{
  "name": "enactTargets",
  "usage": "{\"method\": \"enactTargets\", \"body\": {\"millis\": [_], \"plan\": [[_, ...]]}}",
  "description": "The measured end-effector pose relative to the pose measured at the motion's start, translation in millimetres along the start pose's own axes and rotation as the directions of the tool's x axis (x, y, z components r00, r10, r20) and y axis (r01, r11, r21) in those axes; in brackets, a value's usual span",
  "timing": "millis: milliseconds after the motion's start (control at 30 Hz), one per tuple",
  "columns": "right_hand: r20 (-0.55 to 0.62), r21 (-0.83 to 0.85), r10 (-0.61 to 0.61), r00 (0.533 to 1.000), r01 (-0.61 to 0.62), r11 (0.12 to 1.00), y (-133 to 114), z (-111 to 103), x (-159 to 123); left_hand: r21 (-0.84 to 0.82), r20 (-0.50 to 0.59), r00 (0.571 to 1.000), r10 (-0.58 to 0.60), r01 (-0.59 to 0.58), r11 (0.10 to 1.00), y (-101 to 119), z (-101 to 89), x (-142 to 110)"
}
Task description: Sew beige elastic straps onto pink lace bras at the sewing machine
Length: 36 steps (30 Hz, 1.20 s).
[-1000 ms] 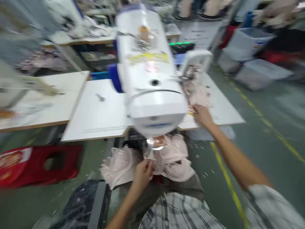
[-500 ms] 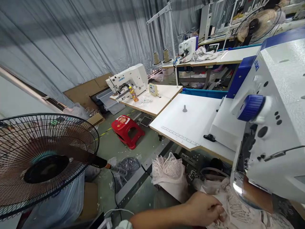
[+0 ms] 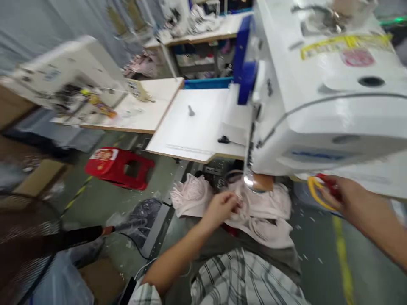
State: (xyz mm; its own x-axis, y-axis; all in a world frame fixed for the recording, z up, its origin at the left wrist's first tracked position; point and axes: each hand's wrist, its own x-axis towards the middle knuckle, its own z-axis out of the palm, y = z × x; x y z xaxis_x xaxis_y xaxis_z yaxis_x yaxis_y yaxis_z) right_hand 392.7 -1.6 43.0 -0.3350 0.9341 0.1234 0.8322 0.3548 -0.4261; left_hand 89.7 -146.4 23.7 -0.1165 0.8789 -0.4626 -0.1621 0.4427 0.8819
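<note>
Pale pink lace bras [image 3: 265,205] lie across my lap under the sewing machine head [image 3: 305,106]. My left hand [image 3: 221,208] is closed at their left side, its fingers pinched on a bra strap or edge; blur hides exactly which. Left of that hand, another pink lace bra [image 3: 192,195] hangs with its cups upward. Out to the right, below the machine's front, my right hand [image 3: 345,195] is closed round a red object with a yellow loop [image 3: 314,192]. Its exact kind is too blurred to make out.
A white table [image 3: 187,127] with a small grey peg joins the machine on the left. Beyond stands a second sewing machine [image 3: 70,76]. On the floor are a red stool [image 3: 117,167] and a bagged dark bundle [image 3: 140,222]. A fan [image 3: 28,241] is at lower left.
My view has swung right and down, with motion blur. My right hand has come into view holding the red and yellow object. My left hand remains at the bras.
</note>
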Motion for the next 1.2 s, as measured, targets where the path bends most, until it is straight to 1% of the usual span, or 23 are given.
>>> {"method": "enactTargets", "body": {"millis": [33, 67, 100, 133, 200, 233, 333, 400, 500, 567, 633, 733, 833, 900, 1033, 1200], "plan": [[0.076, 0.023, 0.025, 0.997, -0.026, 0.999, 2.0, -6.2, -23.8, -0.046, 0.036, 0.999, -0.019, 0.020, 0.999, -3.0, 4.2, 1.3], [0.160, 0.081, 0.023, 0.987, -0.037, 0.996, -1.5, -8.7, -45.4, -0.092, 0.060, 0.998, -0.032, 0.038, 0.995, -4.5, 7.1, 2.9], [0.215, 0.152, -0.009, 0.977, -0.024, 0.988, -9.2, -7.5, -63.9, -0.132, 0.084, 0.995, -0.045, 0.056, 0.990, -4.7, 9.2, 4.6], [0.257, 0.215, -0.073, 0.964, 0.016, 0.977, -19.3, -3.1, -78.9, -0.164, 0.106, 0.993, -0.057, 0.074, 0.984, -3.5, 10.9, 6.1], [0.290, 0.269, -0.143, 0.946, 0.063, 0.961, -41.3, 11.3, -98.5, -0.215, 0.124, 0.989, -0.081, 0.107, 0.971, 1.6, 14.2, 7.0], [0.273, 0.271, -0.164, 0.948, 0.087, 0.958, -51.2, 19.4, -103.6, -0.231, 0.126, 0.988, -0.091, 0.119, 0.966, 4.8, 16.1, 6.3], [0.154, 0.233, -0.209, 0.966, 0.170, 0.957, -71.9, 39.8, -105.3, -0.226, 0.124, 0.987, -0.102, 0.128, 0.966, 13.0, 21.9, 2.1], [0.091, 0.210, -0.252, 0.964, 0.228, 0.951, -79.2, 49.3, -99.7, -0.164, 0.126, 0.989, -0.081, 0.102, 0.981, 16.0, 24.6, -0.7], [0.066, 0.203, -0.300, 0.952, 0.282, 0.938, -84.4, 58.9, -88.6, 0.033, 0.120, 0.992, -0.028, 0.024, 0.999, 17.2, 25.7, -3.1], [0.091, 0.221, -0.318, 0.944, 0.293, 0.930, -84.4, 62.4, -82.6, 0.165, 0.108, 0.994, 0.009, -0.027, 0.986, 16.2, 25.1, -2.9], [0.155, 0.262, -0.318, 0.935, 0.272, 0.926, -81.5, 63.2, -79.6, 0.217, 0.098, 0.995, 0.035, -0.056, 0.975, 14.2, 24.3, -1.6], [0.231, 0.326, -0.264, 0.936, 0.181, 0.928, -73.7, 61.0, -82.2, 0.206, 0.112, 0.992, 0.059, -0.081, 0.975, 11.7, 22.5, 0.7], [0.189, 0.386, -0.182, 0.965, 0.097, 0.917, -67.4, 59.0, -90.9, 0.195, 0.125, 0.988, 0.095, -0.119, 0.974, 12.2, 19.9, 1.9], [0.155, 0.425, -0.149, 0.977, 0.070, 0.902, -66.6, 59.7, -96.9, 0.178, 0.126, 0.987, 0.100, -0.121, 0.977, 14.1, 18.1, 2.6], [0.143, 0.461, -0.154, 0.978, 0.072, 0.884, -73.9, 65.9, -100.8, 0.163, 0.125, 0.988, 0.089, -0.109, 0.981, 18.4, 17.1, 4.9], [0.126, 0.507, -0.172, 0.977, 0.085, 0.858, -86.7, 74.6, -91.3, 0.217, 0.142, 0.987, 0.078, -0.108, 0.970, 19.6, 17.1, 7.3]]}}
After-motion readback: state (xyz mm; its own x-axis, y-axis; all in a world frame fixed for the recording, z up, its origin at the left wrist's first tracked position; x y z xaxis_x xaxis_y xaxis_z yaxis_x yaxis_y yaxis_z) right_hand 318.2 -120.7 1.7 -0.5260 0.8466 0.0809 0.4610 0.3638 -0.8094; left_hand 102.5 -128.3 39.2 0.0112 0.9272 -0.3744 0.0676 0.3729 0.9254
